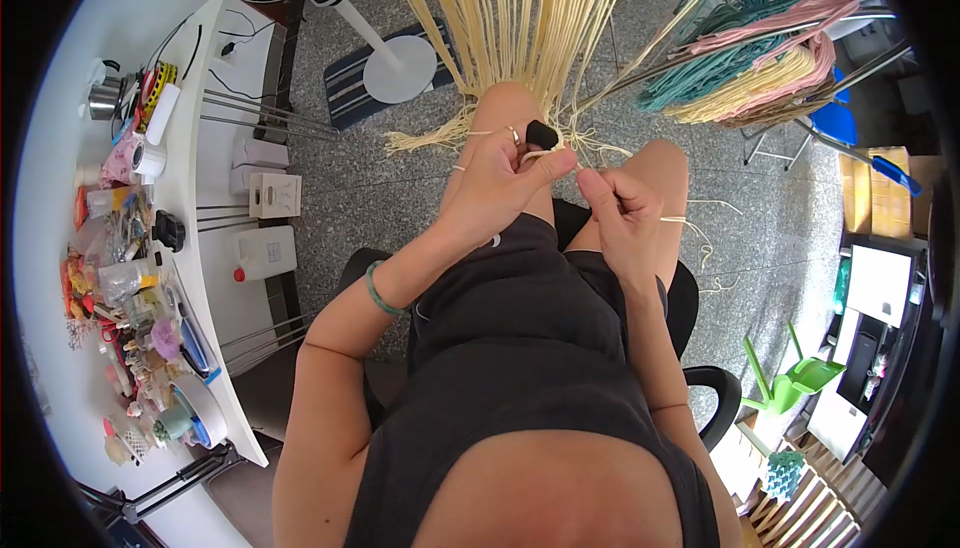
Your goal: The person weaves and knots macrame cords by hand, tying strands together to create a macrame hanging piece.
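Note:
Long cream cords (500,18) hang in a dense fringe in front of my knees, their loose lower ends bunched near the floor. Over my lap, my left hand (515,173) is closed in a pinch on a cream cord (545,154) close to the fringe's end. A black cover wraps one fingertip near it, and a ring sits on a finger. Just to the right, my right hand (622,208) has its fingers curled and pressed together on cord; a loose strand trails from it past my thigh. The exact knot or crossing between the hands is too small to make out.
A white table (215,248) crowded with small items runs along the left. A fan (398,68) stands ahead on a mat. Teal, pink and cream cord bundles (750,58) hang on a metal rack at right. A green stool (800,380) stands at lower right.

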### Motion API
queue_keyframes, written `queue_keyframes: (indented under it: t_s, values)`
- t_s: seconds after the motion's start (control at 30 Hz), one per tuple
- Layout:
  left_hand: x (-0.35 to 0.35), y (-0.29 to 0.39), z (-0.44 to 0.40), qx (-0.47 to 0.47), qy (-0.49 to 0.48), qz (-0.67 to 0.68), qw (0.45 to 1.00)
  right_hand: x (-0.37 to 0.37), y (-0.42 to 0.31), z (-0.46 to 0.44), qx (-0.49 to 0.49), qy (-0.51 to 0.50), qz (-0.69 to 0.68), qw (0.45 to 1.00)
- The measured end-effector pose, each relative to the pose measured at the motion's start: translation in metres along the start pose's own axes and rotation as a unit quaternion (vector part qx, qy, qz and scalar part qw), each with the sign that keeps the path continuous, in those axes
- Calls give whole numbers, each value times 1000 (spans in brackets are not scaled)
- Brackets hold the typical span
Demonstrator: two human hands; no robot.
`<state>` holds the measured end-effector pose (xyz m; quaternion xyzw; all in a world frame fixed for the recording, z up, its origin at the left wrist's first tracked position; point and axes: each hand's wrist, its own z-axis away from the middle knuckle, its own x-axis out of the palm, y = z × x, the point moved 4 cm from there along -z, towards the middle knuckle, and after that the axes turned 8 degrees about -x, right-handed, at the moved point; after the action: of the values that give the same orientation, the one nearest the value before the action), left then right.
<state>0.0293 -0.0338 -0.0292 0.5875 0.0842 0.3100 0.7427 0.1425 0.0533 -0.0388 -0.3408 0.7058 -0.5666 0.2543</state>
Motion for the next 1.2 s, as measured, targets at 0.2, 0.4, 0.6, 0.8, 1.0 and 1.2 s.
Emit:
queue_keyframes:
  t_s: [0.2, 0.4, 0.6, 0.8, 1.0, 1.2]
  values:
    - [-2, -10, -6, 18, 39, -9, 999, -4, -8, 8, -58, 11, 86, 995]
    - [-56, 79, -72, 253, 190, -104, 943, -86, 9, -45, -294, -6, 519, 802]
    - [-75, 197, -103, 458, 278, 30, 844, -198, -3, -127, -272, 89, 636, 717]
    - [-17, 225, -61, 448, 215, -113, 860, -183, 3, -126, -146, -96, 530, 830]
    - [63, 140, -52, 275, -133, -363, 880, -124, -65, -98, 27, -294, 345, 891]
    - [86, 136, -35, 327, -145, -446, 821, -72, -125, -92, -179, -127, 144, 965]
